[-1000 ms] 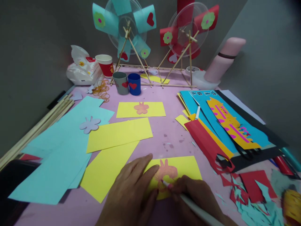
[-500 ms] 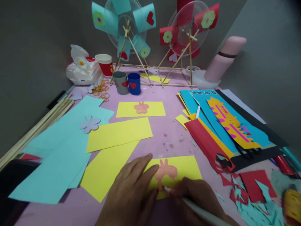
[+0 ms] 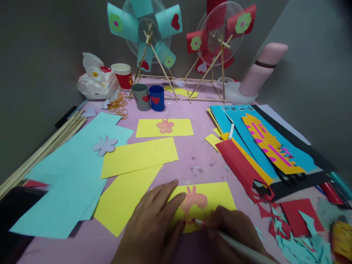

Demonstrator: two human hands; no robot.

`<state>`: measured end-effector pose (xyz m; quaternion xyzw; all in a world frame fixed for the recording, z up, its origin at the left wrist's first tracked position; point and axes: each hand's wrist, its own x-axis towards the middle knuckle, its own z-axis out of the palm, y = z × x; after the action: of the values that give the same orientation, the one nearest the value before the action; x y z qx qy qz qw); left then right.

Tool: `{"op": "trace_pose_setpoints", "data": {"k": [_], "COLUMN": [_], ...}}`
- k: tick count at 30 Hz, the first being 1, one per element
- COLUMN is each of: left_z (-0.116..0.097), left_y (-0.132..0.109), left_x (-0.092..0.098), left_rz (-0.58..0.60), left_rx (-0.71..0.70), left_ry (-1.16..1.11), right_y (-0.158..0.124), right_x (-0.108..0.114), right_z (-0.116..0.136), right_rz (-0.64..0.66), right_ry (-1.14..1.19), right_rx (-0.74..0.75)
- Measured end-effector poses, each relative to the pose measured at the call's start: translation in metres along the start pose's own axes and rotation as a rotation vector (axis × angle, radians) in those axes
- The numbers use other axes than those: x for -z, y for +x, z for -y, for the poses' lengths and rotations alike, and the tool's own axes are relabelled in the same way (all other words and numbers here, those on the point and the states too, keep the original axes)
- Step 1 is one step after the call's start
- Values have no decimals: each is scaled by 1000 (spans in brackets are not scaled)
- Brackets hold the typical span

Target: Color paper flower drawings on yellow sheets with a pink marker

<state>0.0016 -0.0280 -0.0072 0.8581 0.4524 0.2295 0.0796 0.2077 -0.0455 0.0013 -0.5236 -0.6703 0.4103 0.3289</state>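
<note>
A yellow paper strip (image 3: 220, 194) lies near the front of the table, with a partly coloured pink butterfly (image 3: 194, 200) drawn on it. Across the strip's left part rests my left hand (image 3: 154, 216), fingers stretched out flat and holding nothing. My right hand (image 3: 231, 229) is closed round a white marker (image 3: 242, 247), whose pink tip touches the lower part of the butterfly. Further back, a second yellow strip (image 3: 143, 128) carries a coloured pink butterfly (image 3: 165, 127). Two plain yellow strips (image 3: 140, 157) overlap to the left of the drawing.
Light blue sheets (image 3: 74, 183) and a lilac paper butterfly (image 3: 105, 146) are at left. Two paper-bladed wheels (image 3: 150, 36), small cups (image 3: 156, 98) and a pink bottle (image 3: 258, 75) stand behind. Blue and black sheets (image 3: 239, 128), red paper (image 3: 239, 165) and scraps (image 3: 302, 234) lie at right.
The marker tip and my right hand have shifted slightly right along the butterfly's lower part, where more pink now shows. My left hand stays in place.
</note>
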Motion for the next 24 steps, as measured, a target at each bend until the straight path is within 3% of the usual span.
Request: {"op": "trace_pose_setpoints", "data": {"k": [3, 7, 10, 14, 24], "left_z": [0, 0, 0, 1, 1], "left_y": [0, 0, 0, 0, 0], "left_x": [-1, 0, 0, 1, 0], "left_rz": [1, 3, 0, -24, 24], "left_rx": [0, -1, -4, -20, -17], "left_ry": [-1, 6, 5, 5, 11], "right_y": [0, 0, 0, -1, 5], "right_x": [-1, -1, 0, 1, 1], "right_z": [3, 7, 8, 4, 1], "right_rz": [-3, -39, -111, -194, -44], "right_ry": [-1, 34, 65, 144, -145], "right_rx": [-60, -31, -12, -107, 129]}}
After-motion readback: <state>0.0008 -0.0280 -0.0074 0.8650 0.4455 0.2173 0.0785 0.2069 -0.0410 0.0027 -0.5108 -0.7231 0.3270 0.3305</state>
